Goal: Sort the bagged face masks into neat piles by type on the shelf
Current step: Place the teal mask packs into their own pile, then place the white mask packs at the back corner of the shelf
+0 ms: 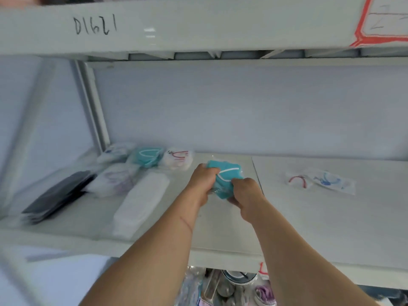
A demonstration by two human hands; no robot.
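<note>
- Nearest me, under the shelf [220, 244], a lower level holds a jumble of bagged goods [231, 286]; too blurred to name.
- On the shelf's front edge I read a red mark like an "L" [262, 268], probably a bay label.
- My left hand [202, 184] and right hand [247, 193] both curl round a teal mask pack [223, 176], one at each end, just above the shelf near its middle. I judge the two-handed hold is to square the pack up before it joins its type.
- To the left lie a long white pack [139, 202], a dark stack [57, 195] and a pale pack [114, 178], each apart from the others, which looks like piles by type.
- To the right, well apart, two loose bags [320, 180] lie unsorted, I'd guess.
- Farther back left sit another teal pack [148, 156], the likely partner for mine, and a white pack with red loops [177, 160] just beside it.
- Overhead, the upper shelf's face carries handwritten "D1621" [95, 24], seen upside-down, and a red-bordered label [384, 18] I cannot read.
</note>
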